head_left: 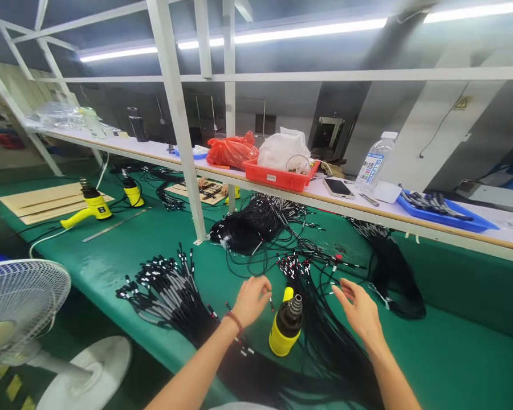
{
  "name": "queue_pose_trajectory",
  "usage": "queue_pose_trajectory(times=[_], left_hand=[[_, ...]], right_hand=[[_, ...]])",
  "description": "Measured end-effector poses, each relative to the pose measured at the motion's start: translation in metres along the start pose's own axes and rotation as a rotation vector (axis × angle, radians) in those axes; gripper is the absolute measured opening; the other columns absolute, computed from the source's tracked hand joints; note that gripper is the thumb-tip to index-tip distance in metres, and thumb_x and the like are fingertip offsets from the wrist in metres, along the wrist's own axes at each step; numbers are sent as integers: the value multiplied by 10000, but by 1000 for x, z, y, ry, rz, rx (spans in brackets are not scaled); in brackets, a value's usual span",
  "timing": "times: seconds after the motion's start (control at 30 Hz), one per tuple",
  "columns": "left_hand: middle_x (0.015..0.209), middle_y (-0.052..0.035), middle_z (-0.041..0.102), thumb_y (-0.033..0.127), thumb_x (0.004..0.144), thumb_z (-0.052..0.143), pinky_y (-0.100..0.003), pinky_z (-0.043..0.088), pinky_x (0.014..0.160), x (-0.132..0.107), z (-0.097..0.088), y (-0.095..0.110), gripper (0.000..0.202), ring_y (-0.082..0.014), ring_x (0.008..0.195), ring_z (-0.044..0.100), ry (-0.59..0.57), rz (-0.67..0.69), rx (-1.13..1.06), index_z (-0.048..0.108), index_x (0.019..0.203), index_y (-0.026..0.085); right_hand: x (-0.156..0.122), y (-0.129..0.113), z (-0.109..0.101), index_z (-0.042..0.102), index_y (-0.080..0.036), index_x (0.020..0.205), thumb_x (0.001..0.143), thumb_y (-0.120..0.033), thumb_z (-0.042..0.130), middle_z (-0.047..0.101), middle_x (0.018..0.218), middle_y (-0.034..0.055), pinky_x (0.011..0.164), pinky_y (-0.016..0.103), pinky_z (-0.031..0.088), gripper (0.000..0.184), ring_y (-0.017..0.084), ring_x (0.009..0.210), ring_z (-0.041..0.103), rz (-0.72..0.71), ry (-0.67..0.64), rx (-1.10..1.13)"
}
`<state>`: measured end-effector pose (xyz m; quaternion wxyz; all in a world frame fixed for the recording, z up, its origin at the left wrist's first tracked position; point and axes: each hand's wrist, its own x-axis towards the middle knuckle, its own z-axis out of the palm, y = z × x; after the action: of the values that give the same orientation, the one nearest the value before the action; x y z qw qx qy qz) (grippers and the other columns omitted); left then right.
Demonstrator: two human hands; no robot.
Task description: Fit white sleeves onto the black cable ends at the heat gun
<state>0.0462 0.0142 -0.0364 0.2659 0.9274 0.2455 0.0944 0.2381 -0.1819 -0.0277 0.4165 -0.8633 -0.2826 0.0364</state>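
My left hand pinches the end of a thin black cable with a white-tipped end, just left of an upright yellow-and-black heat gun. My right hand hovers to the right of the heat gun, fingers spread, holding nothing. Beneath and beside both hands lie bundles of black cables with white sleeved ends, spread over the green bench mat. A second bundle runs under my right wrist. A looser heap of black cable sits farther ahead.
A white shelf on posts crosses the bench, carrying a red crate, bags, a phone, a water bottle and a blue tray. Beyond are more yellow heat guns, cardboard sheets, a steel ruler and a co-worker's hands. A floor fan stands at left.
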Motion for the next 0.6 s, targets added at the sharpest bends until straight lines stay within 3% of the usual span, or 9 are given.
queue_pose_trajectory(times=[0.13,0.27,0.4,0.6], left_hand=[[871,-32,671,107,723,614,-309,429,789,-10,42,-48,165,-224,903,604,-224,-95,84,634,852,208],[831,-39,673,238,683,713,-332,447,796,-30,75,-69,97,-260,921,616,-382,-86,134,670,769,222],[862,-40,675,308,751,678,-387,408,896,-43,85,-69,51,-273,1005,584,-421,-34,171,672,762,258],[1013,-65,680,142,800,581,-400,367,976,-47,80,-66,135,-257,1066,572,-460,10,280,656,863,235]], right_hand=[[-2,43,4,591,-90,1125,697,-581,501,645,1133,223,900,481,464,657,357,1078,601,91,5,-36],[-18,59,7,596,-129,1093,698,-550,519,689,1084,188,829,430,510,582,317,1026,646,93,-82,-8],[-27,56,3,622,-147,1036,693,-547,531,715,1047,163,811,399,520,535,299,1018,657,79,-139,14],[-29,44,-8,652,-185,1004,730,-536,530,727,1041,120,761,375,520,462,291,1015,657,27,-165,3]])
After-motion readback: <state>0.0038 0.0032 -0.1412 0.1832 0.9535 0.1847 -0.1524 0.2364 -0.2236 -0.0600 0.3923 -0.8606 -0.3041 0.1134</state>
